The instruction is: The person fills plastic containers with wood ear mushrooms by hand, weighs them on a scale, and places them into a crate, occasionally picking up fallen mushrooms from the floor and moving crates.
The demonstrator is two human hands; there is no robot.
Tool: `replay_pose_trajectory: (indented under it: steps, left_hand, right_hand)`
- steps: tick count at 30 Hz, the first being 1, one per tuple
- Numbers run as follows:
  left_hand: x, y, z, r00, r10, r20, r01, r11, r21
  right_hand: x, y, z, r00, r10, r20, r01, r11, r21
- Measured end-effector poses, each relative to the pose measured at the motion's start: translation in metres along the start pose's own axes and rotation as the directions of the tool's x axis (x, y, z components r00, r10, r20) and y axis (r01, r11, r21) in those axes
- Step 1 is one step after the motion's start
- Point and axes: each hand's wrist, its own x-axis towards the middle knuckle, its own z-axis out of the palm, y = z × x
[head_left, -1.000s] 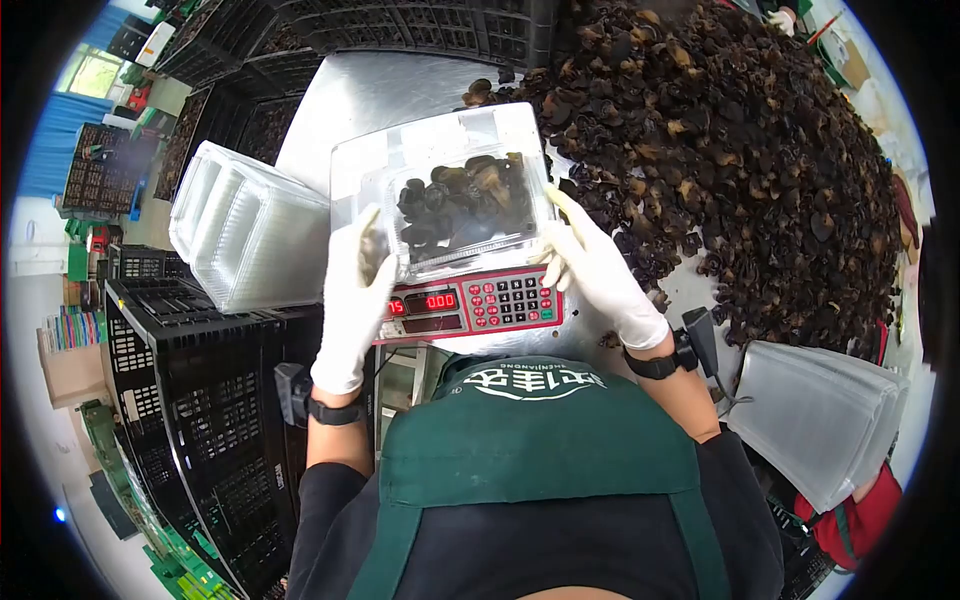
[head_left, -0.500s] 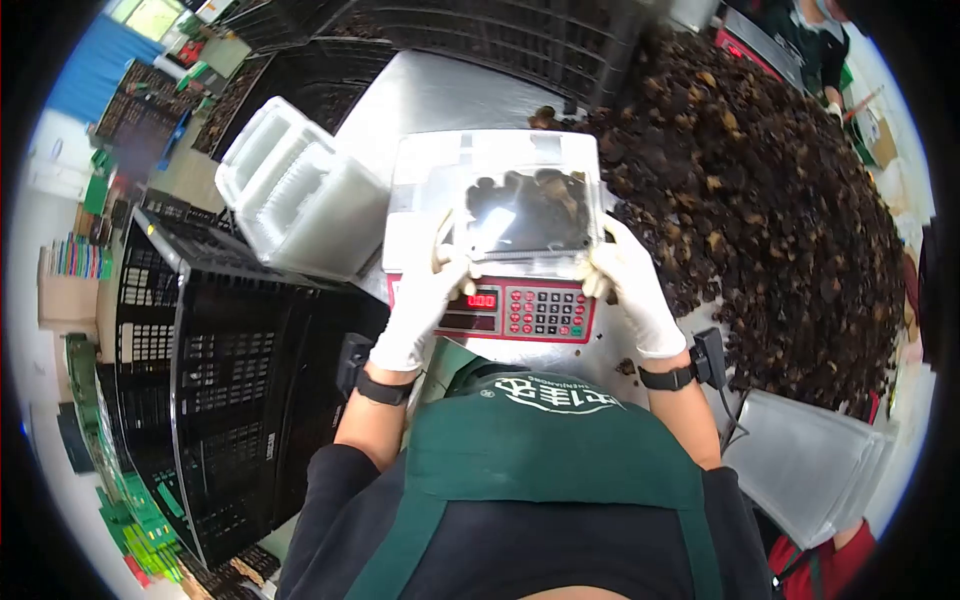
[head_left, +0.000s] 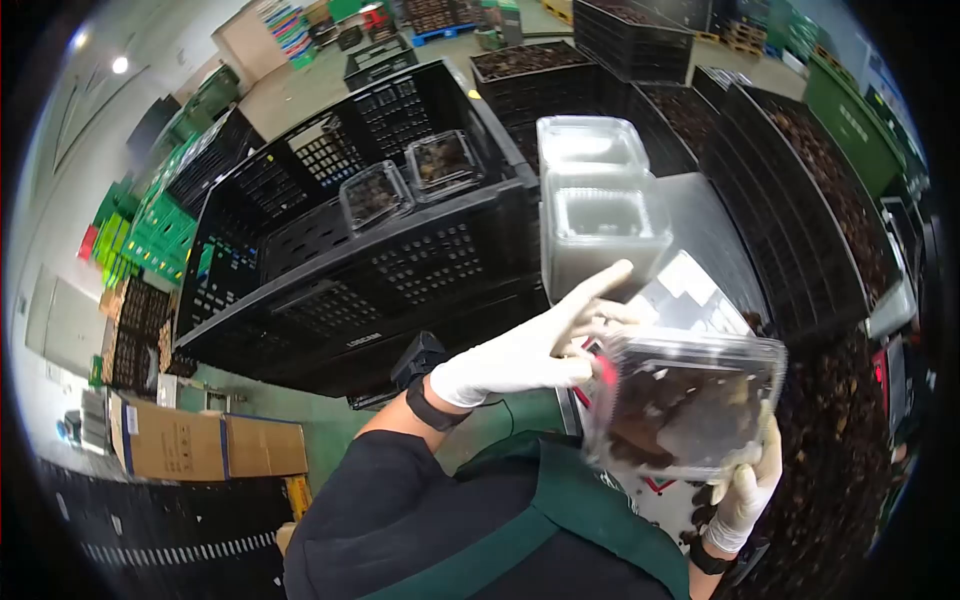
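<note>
A lidded clear plastic box (head_left: 690, 400) with dark brown, leaf-like pieces inside is up off the scale and tilted towards me. My gloved right hand (head_left: 748, 490) grips its lower right corner. At the upper left edge, my gloved left hand (head_left: 540, 350) has its fingers spread, with the fingertips right beside the box wall. Behind the box, the white platform of the scale (head_left: 690, 290) shows in part; most of its red keypad panel is hidden.
Stacked clear tubs (head_left: 610, 225) stand beyond the scale. To the left is a large black crate (head_left: 410, 265) holding two filled clear boxes, one nearer (head_left: 375, 195), one farther (head_left: 442, 163). A heap of dark pieces (head_left: 840, 460) covers the table on the right.
The box has come up off the scale and is tilted, held at its corner by my right hand. My left hand has spread its fingers. My view has swung left to the crate.
</note>
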Motion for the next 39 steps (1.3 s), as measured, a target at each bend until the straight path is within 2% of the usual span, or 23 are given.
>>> replay_pose_trajectory:
  steps: [1,2,5,7,10,13,15,17,19,20,21,23,24,25,27,28,29,31,32,33,36,37,39]
  left_hand:
    - [-0.004,0.003,-0.001,0.998,0.019,0.054,-0.015,0.997,-0.076]
    - [-0.009,0.013,0.001,0.999,0.04,-0.001,-0.039,0.967,0.252]
    - [-0.031,0.048,-0.002,0.973,-0.123,-0.196,0.157,0.974,0.166]
    - [-0.048,0.087,-0.006,0.928,-0.024,-0.372,0.094,0.981,0.17]
    - [-0.086,0.15,-0.042,0.764,0.344,-0.546,-0.034,0.866,0.498]
    - [-0.139,0.209,-0.116,0.58,0.494,-0.647,0.026,0.784,0.621]
    - [-0.18,0.23,-0.171,0.427,0.5,-0.754,0.059,0.816,0.575]
    - [-0.218,0.239,-0.22,0.344,0.416,-0.842,0.109,0.873,0.476]
    - [-0.246,0.23,-0.264,0.197,0.348,-0.916,0.143,0.915,0.378]
    - [-0.266,0.223,-0.289,0.284,0.253,-0.925,0.186,0.932,0.312]
    - [-0.264,0.213,-0.287,0.212,0.122,-0.97,0.344,0.92,0.19]
    - [-0.267,0.208,-0.298,0.145,-0.156,-0.977,0.733,0.68,0.0]
    - [-0.262,0.203,-0.311,0.067,-0.128,-0.99,0.863,0.505,-0.007]
    - [-0.223,0.205,-0.265,0.088,-0.011,-0.996,0.933,0.351,0.078]
    - [-0.194,0.21,-0.258,0.427,0.175,-0.887,0.854,0.244,0.459]
    - [-0.182,0.206,-0.267,0.553,0.353,-0.755,0.731,0.23,0.643]
    - [-0.154,0.211,-0.238,0.628,0.387,-0.675,0.669,0.174,0.723]
    - [-0.095,0.201,-0.167,0.682,0.562,-0.467,0.381,0.272,0.884]
    - [-0.066,0.191,-0.118,0.691,0.582,-0.429,0.329,0.275,0.904]
    - [-0.046,0.177,-0.084,0.758,0.603,-0.249,0.257,0.075,0.963]
    - [0.003,0.119,-0.009,0.849,0.503,0.162,-0.056,-0.22,0.974]
    - [0.016,0.095,-0.003,0.852,0.471,0.229,-0.123,-0.247,0.961]
    - [0.045,0.051,0.006,0.854,0.472,0.219,-0.165,-0.152,0.974]
  right_hand:
    - [0.005,-0.004,0.013,0.998,0.049,0.033,-0.047,0.998,-0.052]
    - [0.01,-0.004,0.022,0.996,0.053,0.065,-0.049,0.996,-0.068]
    - [0.023,-0.006,0.052,0.994,-0.029,0.108,0.03,1.0,-0.007]
    - [0.03,-0.007,0.057,0.991,-0.059,0.122,0.066,0.996,-0.052]
    - [0.029,-0.004,0.041,0.997,-0.008,0.079,0.025,0.977,-0.213]
    - [0.023,0.003,0.021,0.999,0.004,0.036,0.005,0.971,-0.237]
    - [0.018,0.011,0.006,1.0,0.011,-0.017,-0.015,0.97,-0.241]
    - [0.014,0.014,-0.005,0.999,0.013,-0.048,-0.025,0.967,-0.253]
    - [0.011,0.014,-0.01,0.997,0.01,-0.079,-0.03,0.965,-0.261]
    - [0.009,0.011,-0.007,0.997,0.014,-0.079,-0.034,0.965,-0.261]
    - [0.008,0.011,-0.009,0.997,0.026,-0.078,-0.046,0.962,-0.27]
    - [0.008,0.012,-0.014,0.996,0.052,-0.069,-0.07,0.953,-0.296]
    - [0.008,0.013,-0.013,0.995,0.06,-0.084,-0.083,0.952,-0.294]
    - [0.007,0.016,-0.012,0.992,0.069,-0.101,-0.096,0.952,-0.289]
    - [0.006,0.022,-0.012,0.986,0.106,-0.128,-0.139,0.949,-0.284]
    - [0.006,0.026,-0.015,0.981,0.133,-0.14,-0.168,0.944,-0.283]
    - [0.004,0.026,-0.017,0.974,0.159,-0.16,-0.199,0.938,-0.282]
    - [0.0,0.02,-0.008,0.97,0.186,-0.156,-0.226,0.928,-0.296]
    - [-0.001,0.02,-0.008,0.963,0.209,-0.173,-0.252,0.925,-0.284]
    - [-0.004,0.02,-0.006,0.955,0.225,-0.193,-0.273,0.924,-0.27]
    - [-0.012,0.021,-0.013,0.955,0.239,-0.177,-0.282,0.917,-0.283]
    - [-0.015,0.024,-0.017,0.954,0.246,-0.174,-0.287,0.918,-0.273]
    - [-0.023,0.023,-0.02,0.954,0.238,-0.183,-0.279,0.928,-0.246]
